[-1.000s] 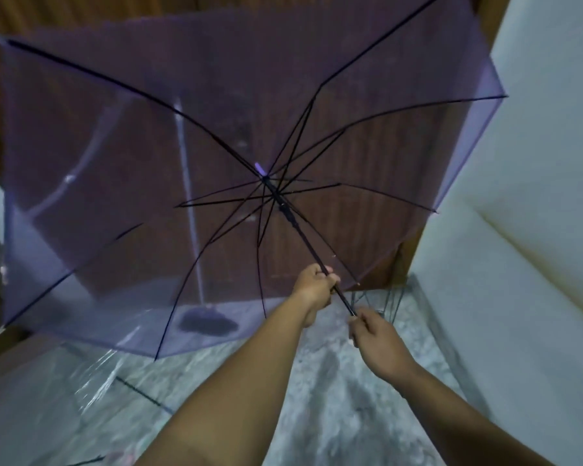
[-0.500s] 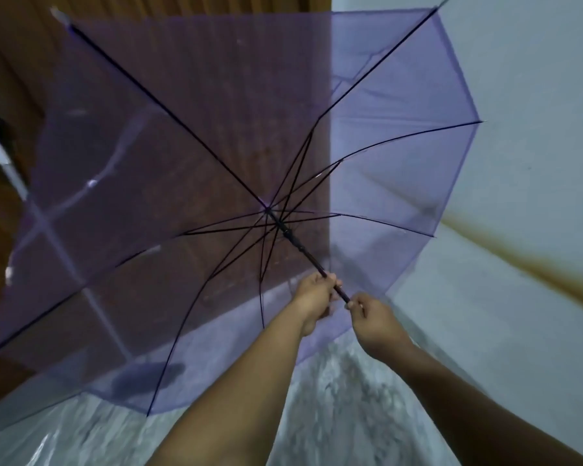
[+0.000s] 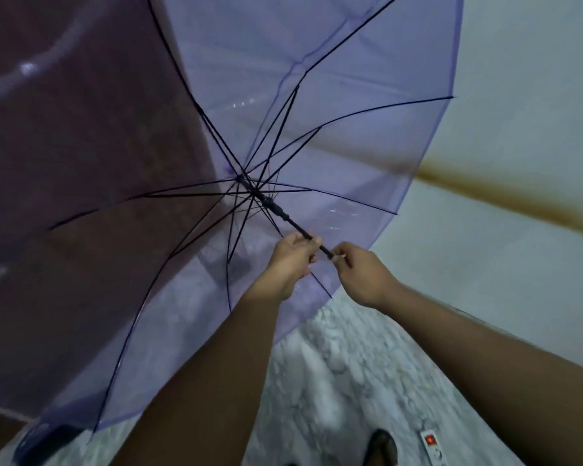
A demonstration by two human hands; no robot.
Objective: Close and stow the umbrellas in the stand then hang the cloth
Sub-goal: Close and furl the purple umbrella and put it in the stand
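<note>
A see-through purple umbrella (image 3: 334, 95) is open and fills most of the view, its black ribs spreading from the hub. Its thin black shaft (image 3: 276, 210) runs down and right to my hands. My left hand (image 3: 292, 260) is closed around the shaft, and my right hand (image 3: 364, 277) is closed on the handle end just below it. The two hands sit close together. A dark round base (image 3: 44, 438) shows through the canopy at the lower left. No cloth is in view.
A pale wall (image 3: 519, 163) with a brown stain band stands to the right. A dark wooden door lies behind the canopy on the left. A marbled floor (image 3: 334, 381) is below, with a white power strip (image 3: 433, 447) and a dark shoe tip (image 3: 381, 445).
The view has turned right toward the pale wall. The umbrella has swung nearer and fills more of the frame, and my hands have moved closer together on the shaft.
</note>
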